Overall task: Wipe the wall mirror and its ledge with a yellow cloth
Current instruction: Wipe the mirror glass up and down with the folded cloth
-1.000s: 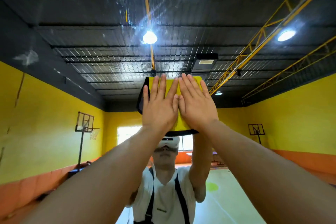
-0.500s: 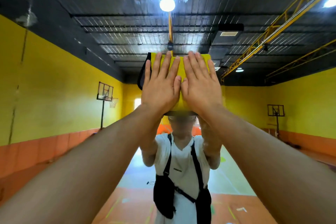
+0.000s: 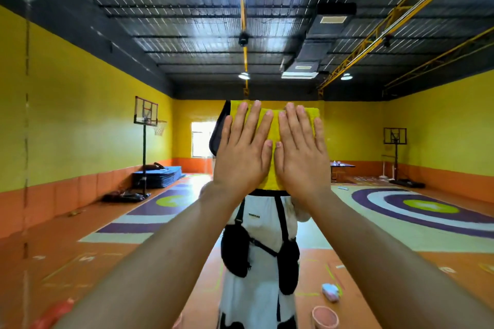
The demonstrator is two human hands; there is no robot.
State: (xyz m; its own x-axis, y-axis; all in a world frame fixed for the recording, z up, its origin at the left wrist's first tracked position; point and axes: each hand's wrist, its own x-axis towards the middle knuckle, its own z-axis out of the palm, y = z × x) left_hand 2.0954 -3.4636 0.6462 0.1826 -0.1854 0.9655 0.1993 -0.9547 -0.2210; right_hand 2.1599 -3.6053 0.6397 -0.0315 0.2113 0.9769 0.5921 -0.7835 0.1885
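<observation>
The wall mirror [image 3: 80,120] fills the whole view and reflects a gym hall and my own torso. A folded yellow cloth [image 3: 274,139] lies flat against the glass at mid height. My left hand [image 3: 244,152] and my right hand [image 3: 300,152] press on it side by side, fingers straight and pointing up, thumbs nearly touching. The cloth shows above the fingertips and in the gap between the hands. The mirror's ledge is not visible.
Low in the reflection are a pink cup [image 3: 324,318], a small white and pink object [image 3: 331,292] and something red [image 3: 53,314] at the lower left. A vertical streak [image 3: 26,115] runs down the glass near the left edge.
Both hands have slid the cloth down the mirror, from the reflected ceiling area to head height. My view has tilted down, showing more of the reflected floor.
</observation>
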